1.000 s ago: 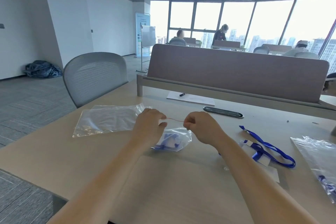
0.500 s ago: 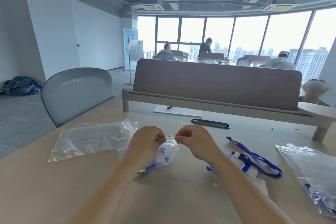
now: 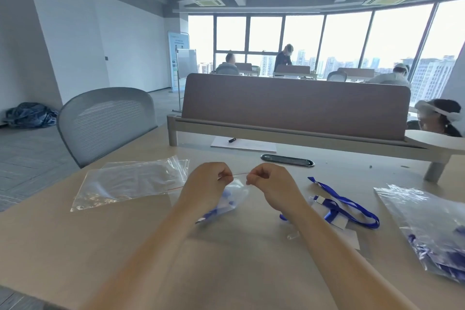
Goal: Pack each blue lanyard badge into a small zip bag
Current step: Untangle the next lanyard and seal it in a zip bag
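Zip bag (image 3: 232,199), badge inside, held at seal.
Left hand (image 3: 206,184) and right hand (image 3: 270,185) pinch the red strip taut, likely to press it closed.

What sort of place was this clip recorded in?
Most likely an open-plan office: a long shared desk with a padded divider screen, a mesh office chair, and tall windows looking out on high-rises.

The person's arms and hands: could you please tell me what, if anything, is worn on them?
Nothing visible: the left hand and right hand are ungloved, and no sleeve, watch or bracelet shows up to the frame's edge.
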